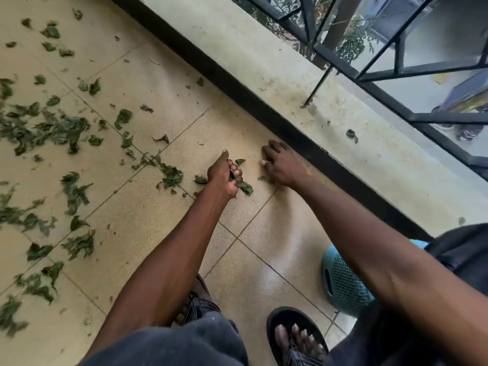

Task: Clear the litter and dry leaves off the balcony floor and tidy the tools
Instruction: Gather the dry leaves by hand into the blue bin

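Left hand (224, 178) clenched on a few leaves (171, 177); right hand (281, 165) splayed on tile, holding nothing. Most leaves lie scattered to the left on the floor (163, 228). Likely light, limp, brittle: pinch in clumps, not singly.

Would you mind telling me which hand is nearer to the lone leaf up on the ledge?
Right. The right hand is on the floor just below the lone leaf; the left hand is farther off.
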{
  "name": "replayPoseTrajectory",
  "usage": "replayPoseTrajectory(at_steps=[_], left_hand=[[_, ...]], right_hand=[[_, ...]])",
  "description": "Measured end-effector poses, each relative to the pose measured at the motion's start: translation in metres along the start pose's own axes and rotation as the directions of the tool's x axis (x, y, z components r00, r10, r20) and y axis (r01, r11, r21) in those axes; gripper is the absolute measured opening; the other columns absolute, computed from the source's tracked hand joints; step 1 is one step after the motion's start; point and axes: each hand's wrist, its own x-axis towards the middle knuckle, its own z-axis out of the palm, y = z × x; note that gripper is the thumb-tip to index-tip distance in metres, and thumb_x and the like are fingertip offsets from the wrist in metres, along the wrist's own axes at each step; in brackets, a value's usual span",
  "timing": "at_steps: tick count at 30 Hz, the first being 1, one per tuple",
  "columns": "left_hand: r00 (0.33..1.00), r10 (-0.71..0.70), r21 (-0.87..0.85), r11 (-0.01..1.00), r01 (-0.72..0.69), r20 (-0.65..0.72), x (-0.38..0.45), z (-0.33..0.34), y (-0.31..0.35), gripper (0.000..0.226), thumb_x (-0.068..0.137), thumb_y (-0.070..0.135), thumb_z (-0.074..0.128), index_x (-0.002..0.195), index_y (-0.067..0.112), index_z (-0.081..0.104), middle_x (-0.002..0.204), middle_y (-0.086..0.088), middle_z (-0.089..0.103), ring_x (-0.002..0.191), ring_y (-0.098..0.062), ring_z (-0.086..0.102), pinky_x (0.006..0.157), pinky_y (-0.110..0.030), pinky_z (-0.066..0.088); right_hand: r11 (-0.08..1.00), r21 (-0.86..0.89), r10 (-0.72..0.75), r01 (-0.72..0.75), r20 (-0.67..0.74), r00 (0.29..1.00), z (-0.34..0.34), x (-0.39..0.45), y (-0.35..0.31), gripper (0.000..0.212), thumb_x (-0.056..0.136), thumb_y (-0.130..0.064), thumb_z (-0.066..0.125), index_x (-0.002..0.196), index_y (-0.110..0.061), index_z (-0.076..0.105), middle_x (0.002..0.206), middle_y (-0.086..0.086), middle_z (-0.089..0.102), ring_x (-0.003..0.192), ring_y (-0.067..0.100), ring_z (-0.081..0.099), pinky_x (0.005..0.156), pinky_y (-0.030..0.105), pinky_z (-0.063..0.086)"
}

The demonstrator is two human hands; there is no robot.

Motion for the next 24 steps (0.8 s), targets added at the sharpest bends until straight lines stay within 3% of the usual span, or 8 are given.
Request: replayPoseTrajectory(at_steps=[4, 7, 14, 17, 19, 21, 22, 24], left_hand=[[1.0, -0.006, 0.001, 1.0, 0.006, -0.009, 0.004, 0.006, 0.0, 0.044, 0.1, 0.042, 0.05, 0.063, 0.02, 0.041, 0.054, 0.005, 0.039, 0.036, -0.008, 0.034, 0.033, -0.015, 0.019], [1.0, -0.014, -0.041, 0.999, 0.014, -0.009, 0.005, 0.005, 0.004, 0.045, 0.1, 0.042, 0.051, 0.062, 0.019, 0.042, 0.053, 0.004, 0.04, 0.036, -0.008, 0.035, 0.033, -0.013, 0.022], [0.999, 0.033, -0.025, 0.999, -0.033, -0.019, 0.001, 0.004, -0.004, 0.037, 0.095, 0.04, 0.06, 0.07, 0.015, 0.048, 0.055, 0.004, 0.05, 0.043, -0.007, 0.049, 0.03, -0.017, 0.026], [0.999, 0.05, 0.057, 0.997, -0.05, 0.003, 0.0, 0.008, -0.012, 0.039, 0.093, 0.044, 0.062, 0.068, 0.017, 0.048, 0.054, 0.006, 0.046, 0.04, -0.005, 0.041, 0.032, -0.017, 0.021], [0.998, 0.063, 0.115, 0.991, -0.065, 0.019, 0.0, 0.013, -0.015, 0.039, 0.094, 0.046, 0.059, 0.069, 0.018, 0.049, 0.052, 0.007, 0.043, 0.039, -0.005, 0.036, 0.033, -0.018, 0.019], [0.995, 0.087, 0.207, 0.974, -0.093, 0.038, -0.002, 0.021, -0.018, 0.039, 0.097, 0.049, 0.052, 0.08, 0.014, 0.056, 0.053, 0.005, 0.041, 0.04, -0.007, 0.035, 0.034, -0.017, 0.019], [0.995, 0.091, 0.257, 0.961, -0.1, 0.049, 0.0, 0.024, -0.02, 0.044, 0.097, 0.052, 0.049, 0.087, 0.011, 0.06, 0.055, 0.004, 0.043, 0.041, -0.008, 0.036, 0.036, -0.017, 0.021], [0.993, 0.048, 0.319, 0.944, -0.08, 0.104, 0.003, 0.033, -0.025, 0.059, 0.09, 0.063, 0.05, 0.098, 0.007, 0.066, 0.067, -0.003, 0.056, 0.052, -0.013, 0.049, 0.047, -0.02, 0.034]], right_hand=[[0.978, 0.188, 0.091, -0.088, -0.007, 0.996, 0.027, -0.028, -0.016, 0.061, 0.1, -0.037, 0.045, 0.153, -0.015, 0.025, 0.161, 0.011, 0.015, 0.148, 0.029, 0.011, 0.121, 0.047, 0.015], [0.993, 0.118, 0.01, -0.011, 0.012, 1.0, 0.05, -0.051, -0.029, 0.062, 0.097, -0.019, 0.048, 0.153, -0.019, 0.023, 0.162, 0.009, 0.01, 0.149, 0.031, 0.008, 0.119, 0.053, 0.02], [0.981, -0.051, -0.193, 0.188, -0.136, 0.972, 0.042, -0.09, -0.03, 0.036, 0.104, -0.016, 0.038, 0.135, -0.003, 0.051, 0.143, 0.013, 0.047, 0.124, 0.028, 0.051, 0.101, 0.04, 0.048], [0.971, 0.223, 0.142, -0.082, -0.27, 0.952, 0.024, -0.073, -0.02, 0.029, 0.094, -0.006, 0.047, 0.113, -0.003, 0.069, 0.122, 0.009, 0.066, 0.108, 0.022, 0.063, 0.095, 0.036, 0.052], [0.712, 0.658, 0.492, -0.244, -0.22, 0.842, 0.011, -0.061, -0.018, 0.025, 0.084, 0.006, 0.057, 0.101, -0.002, 0.075, 0.104, 0.008, 0.074, 0.099, 0.019, 0.068, 0.093, 0.036, 0.055], [0.235, 0.949, 0.611, -0.209, 0.023, 0.792, -0.005, -0.059, -0.029, 0.022, 0.081, 0.012, 0.064, 0.097, 0.002, 0.074, 0.093, 0.009, 0.074, 0.093, 0.024, 0.069, 0.087, 0.036, 0.058], [0.138, 0.977, 0.583, -0.164, 0.054, 0.811, -0.013, -0.061, -0.039, 0.022, 0.081, 0.012, 0.064, 0.099, 0.002, 0.073, 0.093, 0.009, 0.073, 0.093, 0.025, 0.069, 0.084, 0.035, 0.058], [0.281, 0.948, 0.495, -0.148, -0.011, 0.869, -0.027, -0.066, -0.058, 0.025, 0.085, 0.01, 0.059, 0.104, -0.001, 0.073, 0.099, 0.01, 0.073, 0.09, 0.022, 0.07, 0.08, 0.03, 0.059]])
